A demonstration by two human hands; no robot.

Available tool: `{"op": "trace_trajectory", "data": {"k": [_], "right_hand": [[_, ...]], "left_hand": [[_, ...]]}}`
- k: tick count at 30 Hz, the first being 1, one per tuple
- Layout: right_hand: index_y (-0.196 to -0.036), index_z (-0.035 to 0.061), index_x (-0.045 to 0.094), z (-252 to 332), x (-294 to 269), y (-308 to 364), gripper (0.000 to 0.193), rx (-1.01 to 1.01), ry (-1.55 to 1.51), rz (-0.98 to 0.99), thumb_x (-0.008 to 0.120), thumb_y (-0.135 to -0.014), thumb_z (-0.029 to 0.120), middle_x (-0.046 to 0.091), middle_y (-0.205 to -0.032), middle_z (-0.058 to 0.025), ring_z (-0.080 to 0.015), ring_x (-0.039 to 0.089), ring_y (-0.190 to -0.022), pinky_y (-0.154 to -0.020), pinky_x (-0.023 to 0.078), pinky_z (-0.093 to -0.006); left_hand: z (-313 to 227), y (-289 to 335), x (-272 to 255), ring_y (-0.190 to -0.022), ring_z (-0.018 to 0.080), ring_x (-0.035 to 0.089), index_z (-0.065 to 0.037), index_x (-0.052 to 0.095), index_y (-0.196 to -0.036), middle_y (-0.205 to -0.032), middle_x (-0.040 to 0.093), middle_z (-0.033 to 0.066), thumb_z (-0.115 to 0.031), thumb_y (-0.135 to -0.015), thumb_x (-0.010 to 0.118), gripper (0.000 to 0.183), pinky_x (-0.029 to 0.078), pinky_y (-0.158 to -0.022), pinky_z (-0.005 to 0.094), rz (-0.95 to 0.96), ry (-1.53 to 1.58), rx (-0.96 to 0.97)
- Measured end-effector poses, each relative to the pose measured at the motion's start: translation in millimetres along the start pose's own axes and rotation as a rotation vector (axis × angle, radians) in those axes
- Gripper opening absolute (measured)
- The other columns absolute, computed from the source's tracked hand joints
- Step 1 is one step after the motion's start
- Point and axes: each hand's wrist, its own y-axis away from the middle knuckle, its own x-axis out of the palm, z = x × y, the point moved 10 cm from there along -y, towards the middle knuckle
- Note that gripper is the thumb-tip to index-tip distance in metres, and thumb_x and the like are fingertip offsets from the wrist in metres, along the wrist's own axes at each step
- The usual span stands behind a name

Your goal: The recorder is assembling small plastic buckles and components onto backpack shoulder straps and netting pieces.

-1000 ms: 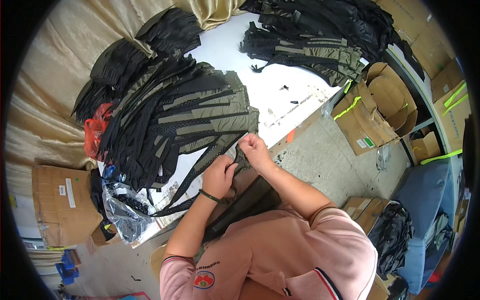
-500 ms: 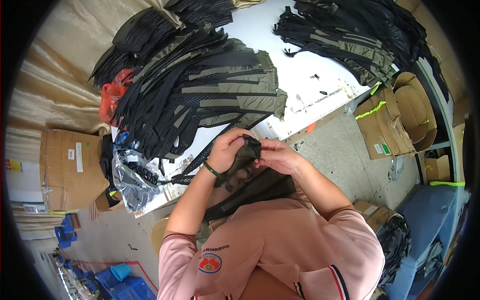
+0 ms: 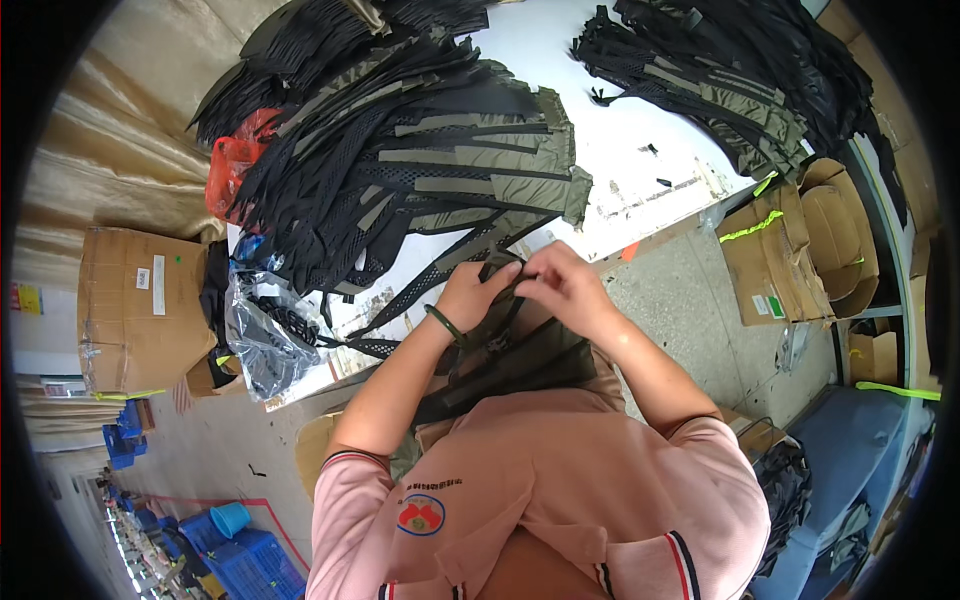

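Observation:
My left hand [image 3: 472, 298], with a dark bracelet at the wrist, is closed on a dark olive and black fabric piece [image 3: 496, 326] above my lap. Close beside it, my right hand [image 3: 570, 288] has its fingers bent and pinched at the upper edge of the same piece. The bit between those fingertips is small and partly hidden. More dark cloth [image 3: 540, 372] hangs over my lap below the hands. Just beyond them, a heap of black mesh and olive fabric pieces [image 3: 480, 165] lies on the white table [image 3: 625, 185], a strip trailing toward me.
A second heap of dark pieces [image 3: 735, 85] lies at the table's far right. Cardboard boxes stand at left [image 3: 135, 320] and right [image 3: 765, 265]. A clear plastic bag [image 3: 268, 345] and a red bag [image 3: 230, 175] sit by the left heap. Blue crates [image 3: 255, 570] are on the floor.
Both hands have risen slightly in the picture. The black end of the fabric piece that stood up between them now sits lower, and my right hand has turned over its edge.

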Motion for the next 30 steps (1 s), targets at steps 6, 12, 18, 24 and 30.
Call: {"op": "trace_trajectory", "data": {"k": [6,12,18,24,30], "right_hand": [[-0.094,0.0054,0.053,-60.9,-12.6,-1.2,0.011,0.338,-0.399,-0.109,0.061,-0.087,0.005,0.057,-0.082,0.0004,-0.0062,0.049,-0.070,-0.062,0.044,-0.0224],[-0.105,0.0052,0.054,-7.6,26.4,-12.0,0.024,0.041,0.050,0.056,0.065,-0.085,0.009,0.059,-0.085,-0.0020,-0.0115,0.056,-0.081,-0.074,0.046,-0.0249],[-0.092,0.0057,0.054,-50.9,1.4,-14.6,0.012,0.276,-0.567,-0.216,0.056,-0.093,0.017,0.057,-0.076,0.0017,-0.0096,0.055,-0.072,-0.066,0.045,-0.0252],[-0.082,0.0034,0.046,-59.0,-17.8,20.0,0.020,0.298,-0.008,-0.219,0.058,-0.091,0.017,0.049,-0.063,-0.0138,-0.0234,0.046,-0.056,-0.054,0.040,-0.0341],[-0.089,0.0035,0.054,-127.4,-44.2,76.5,0.030,0.555,0.671,0.208,0.060,-0.088,0.033,0.064,-0.082,-0.0188,-0.0376,0.062,-0.077,-0.065,0.048,-0.0444]], "left_hand": [[14.4,7.1,10.0,-0.074,0.0100,0.056,0.001,0.064,-0.097,-0.077,0.066,0.0070,-0.030,-0.092,0.057,0.032,0.046,-0.070,0.0289,0.020,0.343,-0.065],[-15.8,10.5,15.4,-0.067,0.0187,0.058,0.001,0.065,-0.088,-0.071,0.063,0.0134,-0.034,-0.090,0.058,0.036,0.045,-0.067,0.0321,0.043,-0.133,0.176],[-10.5,13.2,12.1,-0.061,0.0210,0.056,0.003,0.063,-0.079,-0.064,0.061,0.0134,-0.039,-0.087,0.060,0.043,0.044,-0.063,0.0349,0.044,-0.104,0.120],[23.5,51.0,22.4,-0.064,0.0204,0.059,0.001,0.064,-0.093,-0.071,0.064,0.0133,-0.035,-0.085,0.064,0.037,0.046,-0.063,0.0339,0.345,-0.338,0.098],[150.0,122.3,13.2,-0.075,0.0301,0.063,-0.003,0.065,-0.080,-0.075,0.065,0.0139,-0.042,-0.082,0.065,0.040,0.049,-0.069,0.0358,0.645,-0.412,-0.103]]}}
